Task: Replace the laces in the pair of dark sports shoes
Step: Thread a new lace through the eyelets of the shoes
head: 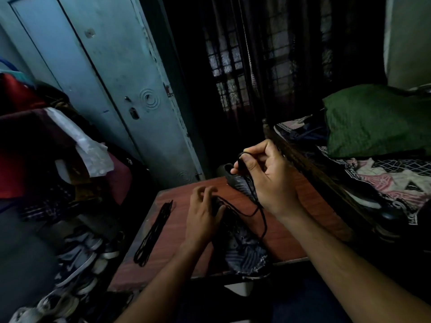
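Note:
Two dark sports shoes lie on a reddish-brown table [289, 231]. The near shoe [245, 248] points away from me, its heel at the front edge. The far shoe [238, 181] sits behind it, partly hidden by my right hand. My right hand [268, 180] is raised and pinches a black lace [247, 213] that runs down in a loop to the near shoe's eyelets. My left hand [205, 213] rests on the near shoe's upper, thumb against the tongue, its other fingers loosely curled above it. A bundle of spare black laces [154, 231] lies on the table's left side.
A blue metal cupboard [105, 78] stands behind the table. Piled clothes [46, 148] are at left, with several sneakers [77, 259] on the floor below. A bed with patterned sheet [384, 180] and green pillow [377, 120] borders the right. A dark curtained window is behind.

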The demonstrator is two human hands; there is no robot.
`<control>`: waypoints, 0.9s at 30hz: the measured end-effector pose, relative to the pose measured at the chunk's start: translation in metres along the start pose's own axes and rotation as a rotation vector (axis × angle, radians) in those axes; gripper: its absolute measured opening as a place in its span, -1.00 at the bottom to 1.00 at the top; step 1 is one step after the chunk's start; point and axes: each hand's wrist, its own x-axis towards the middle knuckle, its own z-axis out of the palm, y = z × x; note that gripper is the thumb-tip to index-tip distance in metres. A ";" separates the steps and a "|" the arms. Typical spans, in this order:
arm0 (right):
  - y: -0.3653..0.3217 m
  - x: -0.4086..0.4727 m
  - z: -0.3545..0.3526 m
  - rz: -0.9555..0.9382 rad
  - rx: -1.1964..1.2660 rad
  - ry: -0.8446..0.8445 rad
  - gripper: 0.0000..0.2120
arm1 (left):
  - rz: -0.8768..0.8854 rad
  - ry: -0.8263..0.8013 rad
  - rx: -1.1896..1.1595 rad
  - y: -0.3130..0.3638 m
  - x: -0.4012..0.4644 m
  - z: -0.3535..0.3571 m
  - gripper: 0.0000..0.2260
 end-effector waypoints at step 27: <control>-0.066 0.083 0.004 -0.217 -0.191 0.024 -0.96 | -0.157 -0.686 0.099 -0.065 0.025 -0.039 -0.35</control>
